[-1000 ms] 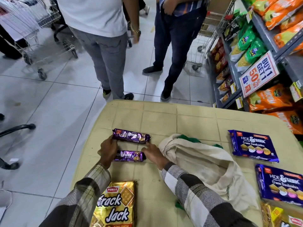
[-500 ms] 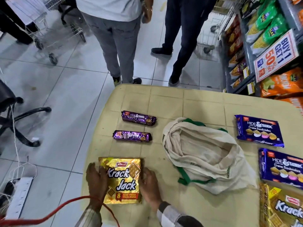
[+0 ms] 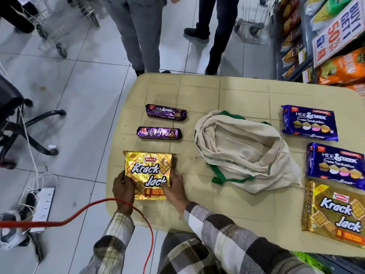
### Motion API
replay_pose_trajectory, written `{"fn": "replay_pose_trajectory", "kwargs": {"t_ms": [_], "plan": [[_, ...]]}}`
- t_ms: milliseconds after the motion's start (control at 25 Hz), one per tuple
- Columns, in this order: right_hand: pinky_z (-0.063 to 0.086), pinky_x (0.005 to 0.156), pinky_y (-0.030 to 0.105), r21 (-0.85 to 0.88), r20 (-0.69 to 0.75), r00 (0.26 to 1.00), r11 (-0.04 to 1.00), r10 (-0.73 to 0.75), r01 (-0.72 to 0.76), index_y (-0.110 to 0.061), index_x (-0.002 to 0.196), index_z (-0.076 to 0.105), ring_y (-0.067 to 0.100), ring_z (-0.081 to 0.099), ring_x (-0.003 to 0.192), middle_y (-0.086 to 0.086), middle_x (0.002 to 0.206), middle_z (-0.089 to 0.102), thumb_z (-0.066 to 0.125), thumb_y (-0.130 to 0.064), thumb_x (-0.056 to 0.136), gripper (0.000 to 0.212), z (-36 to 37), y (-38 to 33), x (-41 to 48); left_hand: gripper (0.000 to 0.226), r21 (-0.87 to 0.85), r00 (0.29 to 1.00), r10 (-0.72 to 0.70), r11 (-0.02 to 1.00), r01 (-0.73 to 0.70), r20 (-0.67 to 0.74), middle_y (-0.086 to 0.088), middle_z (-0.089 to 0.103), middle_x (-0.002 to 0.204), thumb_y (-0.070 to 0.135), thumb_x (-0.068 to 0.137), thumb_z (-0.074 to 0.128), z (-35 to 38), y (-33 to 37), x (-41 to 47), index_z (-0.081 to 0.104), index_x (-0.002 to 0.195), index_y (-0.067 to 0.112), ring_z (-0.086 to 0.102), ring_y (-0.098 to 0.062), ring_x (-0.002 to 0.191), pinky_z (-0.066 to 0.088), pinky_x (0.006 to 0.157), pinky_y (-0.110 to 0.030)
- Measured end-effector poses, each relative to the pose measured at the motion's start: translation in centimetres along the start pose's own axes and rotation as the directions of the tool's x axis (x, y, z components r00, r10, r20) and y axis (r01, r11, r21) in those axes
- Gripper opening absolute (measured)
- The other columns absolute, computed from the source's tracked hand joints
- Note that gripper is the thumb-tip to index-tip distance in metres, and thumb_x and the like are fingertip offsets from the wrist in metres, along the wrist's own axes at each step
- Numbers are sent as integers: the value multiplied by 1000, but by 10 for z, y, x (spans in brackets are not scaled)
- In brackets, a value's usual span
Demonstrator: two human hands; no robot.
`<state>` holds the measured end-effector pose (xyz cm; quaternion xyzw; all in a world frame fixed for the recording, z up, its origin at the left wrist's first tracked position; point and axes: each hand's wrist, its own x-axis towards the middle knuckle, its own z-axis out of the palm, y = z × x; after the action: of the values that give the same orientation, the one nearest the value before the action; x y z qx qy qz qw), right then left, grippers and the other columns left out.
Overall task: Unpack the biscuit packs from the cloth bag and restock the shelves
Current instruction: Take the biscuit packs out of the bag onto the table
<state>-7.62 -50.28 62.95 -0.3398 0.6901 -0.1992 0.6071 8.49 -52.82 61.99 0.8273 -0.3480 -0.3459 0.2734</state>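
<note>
Cloth bag [image 3: 243, 153]: cream, green handles, slumped open. Left of it, flat: far purple roll [image 3: 166, 112], near purple roll [image 3: 159, 133], left Krack Jack pack [image 3: 148, 171]. Right of it: far blue pack [image 3: 310, 123], near blue pack [image 3: 335, 165], right Krack Jack pack [image 3: 333, 212].

Left hand [image 3: 123, 187], right hand [image 3: 174, 189] bare; brown plaid sleeves [image 3: 227, 232].
</note>
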Motion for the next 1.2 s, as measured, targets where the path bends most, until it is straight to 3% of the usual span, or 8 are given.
{"fn": "replay_pose_trajectory", "kwargs": {"t_ms": [240, 360, 480, 640, 840, 960, 1040, 1200], "plan": [[44, 106, 49, 120, -133, 985, 985, -109, 126, -57, 128, 46, 26, 42, 131, -4, 139, 34, 51, -48, 77, 51, -61, -11, -17, 37, -90, 983, 170, 982, -164, 62, -8, 59, 121, 19, 99, 45, 17, 67, -20, 57, 132, 9, 54, -24, 112, 47, 97, -43], [45, 104, 46, 114, -215, 967, 980, -138, 165, -51, 130, 47, 22, 42, 128, -7, 137, 33, 51, -52, 76, 54, -119, -11, -34, 34, -132, 956, 266, 959, -249, 127, -9, 60, 119, 19, 99, 46, 45, 101, -49, 58, 129, 9, 56, -25, 110, 49, 94, -43], [55, 92, 46, 113, -322, 937, 978, -132, 176, -47, 110, 57, 27, 56, 113, 2, 119, 44, 53, -52, 75, 37, -192, 8, -50, 35, -150, 900, 370, 927, -343, 229, -10, 60, 127, 18, 99, 47, 88, 135, -100, 58, 130, 7, 56, -23, 113, 47, 96, -39], [51, 99, 51, 129, -415, 908, 985, -56, 119, -55, 122, 54, 31, 58, 118, 5, 132, 52, 56, -60, 75, 47, -293, 78, -59, 36, -174, 821, 401, 916, -361, 407, -8, 65, 124, 22, 98, 50, 152, 151, -179, 60, 131, 12, 63, -25, 107, 54, 91, -43], [34, 114, 48, 210, -601, 789, 978, 129, 0, -21, 146, 41, 32, 35, 138, 12, 151, 33, 59, -37, 91, 60, -409, 151, -147, 30, -198, 654, 470, 872, -447, 593, -4, 71, 102, 13, 97, 53, 246, 148, -308, 64, 124, 18, 67, -22, 88, 55, 72, -33], [32, 114, 44, 217, -634, 748, 974, 194, -69, -20, 145, 44, 35, 37, 135, 16, 146, 36, 60, -34, 91, 58, -448, 203, -171, 30, -179, 573, 475, 850, -495, 668, 3, 69, 84, 8, 95, 53, 288, 136, -362, 63, 108, 33, 64, -11, 69, 47, 59, -26], [32, 113, 44, 225, -633, 739, 968, 230, -109, -20, 143, 46, 37, 39, 134, 18, 145, 37, 59, -35, 90, 57, -467, 230, -180, 27, -162, 548, 444, 858, -487, 709, 4, 69, 78, 5, 93, 51, 312, 124, -385, 67, 97, 26, 60, -7, 62, 47, 56, -27], [44, 104, 44, 247, -591, 754, 954, 288, -171, -37, 129, 58, 36, 53, 114, 10, 114, 47, 53, -57, 69, 64, -482, 271, -186, 19, -33, 559, 351, 866, -500, 751, -8, 69, 83, 12, 95, 48, 338, 105, -410, 67, 96, 16, 67, -23, 63, 55, 54, -38]]}}
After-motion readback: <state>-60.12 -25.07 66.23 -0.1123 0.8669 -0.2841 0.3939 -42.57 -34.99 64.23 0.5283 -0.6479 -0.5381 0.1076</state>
